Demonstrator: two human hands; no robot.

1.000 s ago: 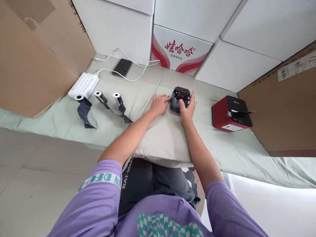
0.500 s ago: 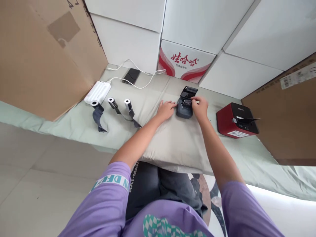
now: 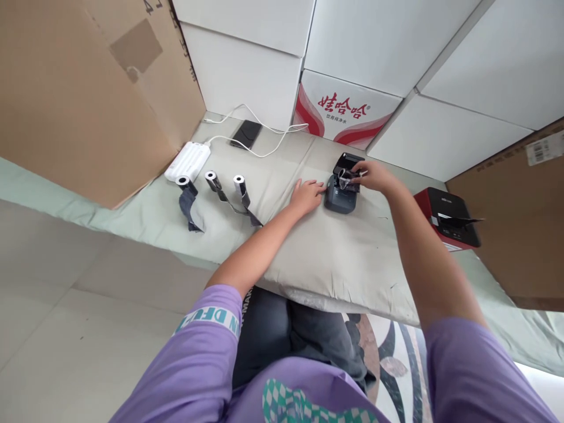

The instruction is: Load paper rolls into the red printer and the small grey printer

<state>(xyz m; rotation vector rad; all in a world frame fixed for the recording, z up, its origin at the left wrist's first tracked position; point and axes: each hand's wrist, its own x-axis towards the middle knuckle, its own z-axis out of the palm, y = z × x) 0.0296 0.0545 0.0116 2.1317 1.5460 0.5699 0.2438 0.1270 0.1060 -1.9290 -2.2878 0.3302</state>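
A small dark portable printer (image 3: pixel 341 200) stands on the cloth-covered table with its lid (image 3: pixel 351 160) raised. My right hand (image 3: pixel 375 176) is at the printer's right side, fingers pinched on a small dark paper roll (image 3: pixel 345 178) with a pale end, held over the open compartment. Whether the roll still touches the inside cannot be made out. My left hand (image 3: pixel 307 196) lies flat on the cloth, fingers spread, its fingertips against or close beside the printer's left side.
Three paper rolls with dark loose tails (image 3: pixel 211 177) stand to the left. Behind them are a white power strip (image 3: pixel 189 160), a white cable (image 3: pixel 264 155) and a black phone (image 3: pixel 246 134). A red-and-black printer (image 3: pixel 447 217) sits right. Cardboard (image 3: pixel 101 111) and white boxes (image 3: pixel 348 108) border the table.
The printer's lid has swung up from nearly closed. My right hand reached into the compartment and now lifts the paper roll. My left hand stays beside the printer; the view shifted.
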